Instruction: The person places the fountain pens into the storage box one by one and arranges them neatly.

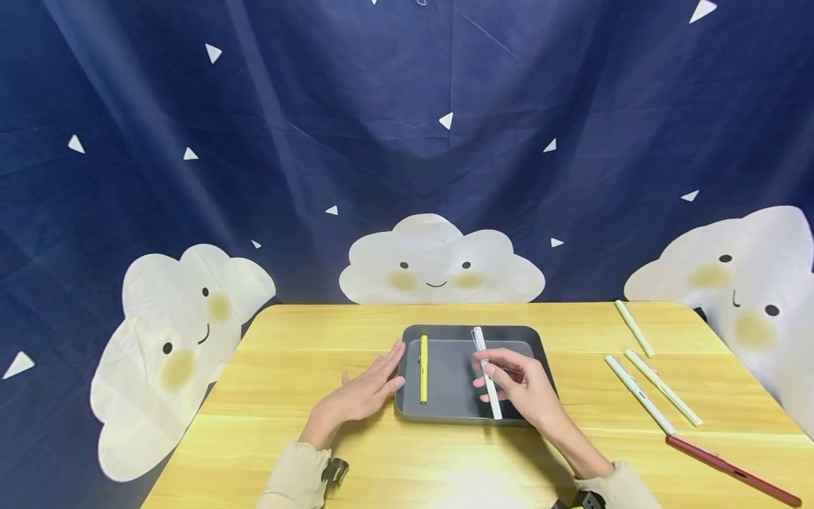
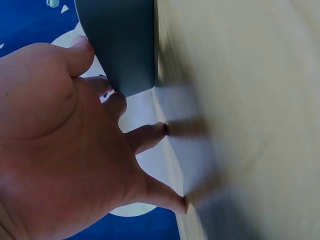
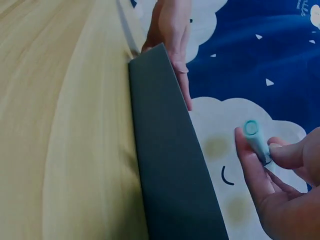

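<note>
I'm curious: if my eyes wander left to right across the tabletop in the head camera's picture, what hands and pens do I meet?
Left hand → yellow pen → white pen, held in the right hand → three pale pens, whose order overlaps → dark red pen.

Head view looked from above and behind the left hand (image 1: pixel 364 392) and right hand (image 1: pixel 524 390), forward and down; farthest and widest, it took in the tray (image 1: pixel 453 382) below the right hand and the backdrop (image 1: pixel 388 162) beyond both. Left wrist view sat low, very near the left palm, facing forward, rolled sideways — the tabletop (image 1: pixel 331 329) stood upright beside the hand. Right wrist view was low, close to its hand, rolled the opposite way, looking along the tray's near wall toward the left hand. Head and right wrist views shared both hands; all three shared tray, tabletop, backdrop.
</note>
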Demonstrator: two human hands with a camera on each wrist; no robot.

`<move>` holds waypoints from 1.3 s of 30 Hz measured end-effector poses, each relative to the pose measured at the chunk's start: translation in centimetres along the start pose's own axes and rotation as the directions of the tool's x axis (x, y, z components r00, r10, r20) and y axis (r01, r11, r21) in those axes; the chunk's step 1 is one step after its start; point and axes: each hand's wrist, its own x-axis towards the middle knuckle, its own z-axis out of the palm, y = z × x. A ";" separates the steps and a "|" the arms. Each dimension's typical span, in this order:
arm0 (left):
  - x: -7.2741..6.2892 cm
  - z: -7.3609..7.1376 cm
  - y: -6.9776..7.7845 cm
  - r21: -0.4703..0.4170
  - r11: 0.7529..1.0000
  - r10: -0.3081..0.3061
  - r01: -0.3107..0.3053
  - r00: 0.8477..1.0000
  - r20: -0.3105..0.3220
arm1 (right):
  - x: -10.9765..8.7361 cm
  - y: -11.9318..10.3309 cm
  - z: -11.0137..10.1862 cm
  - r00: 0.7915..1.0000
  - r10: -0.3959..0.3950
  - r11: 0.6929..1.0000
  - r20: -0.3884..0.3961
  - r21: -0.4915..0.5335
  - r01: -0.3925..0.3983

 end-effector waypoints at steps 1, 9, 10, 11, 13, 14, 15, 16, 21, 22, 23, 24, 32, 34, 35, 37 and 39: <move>0.1 0.0 0.0 0.001 1.000 -0.003 0.003 1.000 0.001 | 0.0 0.0 0.0 1.000 0.001 1.000 0.005 0.006 -0.001; 0.1 -0.1 -0.1 0.010 1.000 -0.012 0.012 1.000 -0.001 | 0.1 -0.1 0.0 0.997 0.051 0.997 0.053 0.057 -0.054; 0.1 -0.1 0.0 0.010 1.000 -0.013 0.013 1.000 -0.001 | 0.1 -0.1 0.0 0.997 0.055 0.997 0.045 0.054 -0.058; 0.1 -0.2 0.0 0.010 1.000 -0.013 0.013 1.000 -0.002 | 0.1 -0.2 0.0 0.998 0.062 0.997 0.034 0.051 -0.063; 0.0 -0.3 0.1 0.007 1.000 -0.012 0.012 1.000 -0.005 | 0.2 -0.3 0.0 0.997 0.071 0.997 0.015 0.038 -0.072; 0.0 -0.3 0.1 0.006 1.000 -0.010 0.010 1.000 -0.007 | 0.2 -0.4 0.0 0.997 0.076 0.996 0.010 0.040 -0.077; -0.1 -0.3 0.1 0.005 1.000 -0.008 0.008 1.000 -0.007 | 0.2 -0.4 0.1 0.996 0.084 0.996 0.005 0.039 -0.084; -0.1 -0.3 0.1 0.006 1.000 -0.007 0.007 1.000 -0.005 | 0.3 -0.4 0.1 0.996 0.092 0.995 0.001 0.045 -0.092; 0.0 -0.3 0.1 0.009 1.000 -0.002 0.003 1.000 -0.004 | 0.4 -0.4 0.2 0.995 0.096 0.995 -0.028 0.016 -0.096; 0.0 -0.4 0.1 0.009 1.000 -0.003 0.003 1.000 -0.004 | 0.4 -0.4 0.2 0.995 0.089 0.996 -0.035 -0.001 -0.089; 0.0 -0.4 0.1 0.009 1.000 -0.001 0.002 1.000 -0.007 | 0.4 -0.3 0.2 0.996 0.079 0.997 -0.041 -0.021 -0.080; 0.0 -0.3 0.1 0.013 1.000 -0.001 0.001 1.000 -0.007 | 0.3 -0.2 0.1 0.996 0.073 0.997 -0.049 -0.035 -0.075; 0.0 0.0 0.1 0.014 1.000 0.000 0.000 1.000 0.006 | -0.6 0.5 0.1 0.990 0.143 0.988 0.010 -0.058 -0.142; 0.0 0.1 0.1 0.015 1.000 0.001 -0.001 1.000 0.007 | -0.7 0.8 0.2 0.989 0.148 0.984 -0.023 -0.101 -0.149; 0.0 0.1 0.1 0.011 1.000 0.001 -0.001 1.000 0.008 | -0.7 0.9 0.2 0.988 0.144 0.981 -0.050 -0.125 -0.149; 0.0 0.0 0.1 0.008 1.000 0.002 -0.002 1.000 0.007 | -0.6 1.1 0.3 0.987 0.132 0.978 -0.094 -0.148 -0.145; -0.1 0.0 0.1 0.000 1.000 -0.005 0.005 1.000 0.006 | -0.4 1.3 0.3 0.986 0.128 0.979 -0.111 -0.146 -0.144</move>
